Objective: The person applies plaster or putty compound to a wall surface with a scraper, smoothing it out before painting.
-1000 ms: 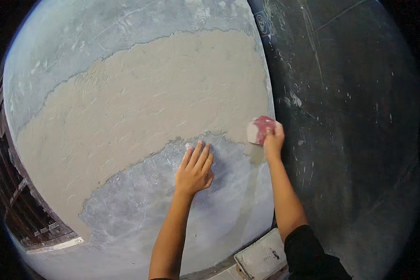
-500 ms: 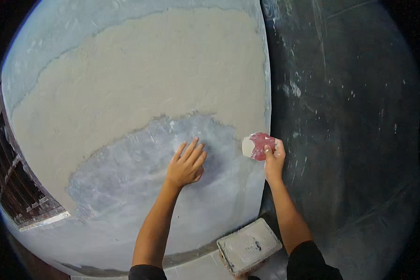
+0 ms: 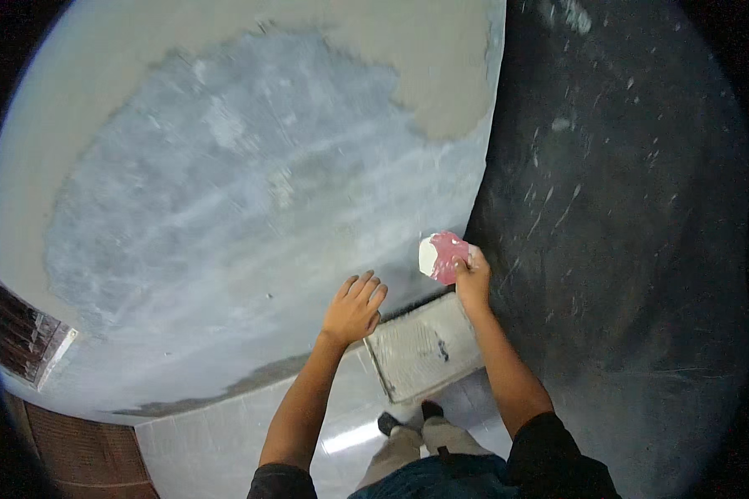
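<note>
My right hand grips a reddish-pink flat putty spreader, its left part coated with off-white putty. The spreader is held up near the right edge of the blue-grey wall. My left hand is at the centre, fingers apart and holding nothing; whether it touches the wall I cannot tell. Beige wet-looking putty covers the upper wall in an arc round a bare patch. Between and below my hands stands a rectangular tray, smeared with off-white putty and bearing a dark mark.
To the right spreads a dark, paint-spattered surface. A barred opening with a pale sill lies at the far left, and a brown panel below it. Pale tiled floor runs under my feet, beside the tray.
The view has tipped downward, so the tray, floor and my legs show more. My right hand keeps the spreader, now lower on the wall near the tray. My left hand also sits lower.
</note>
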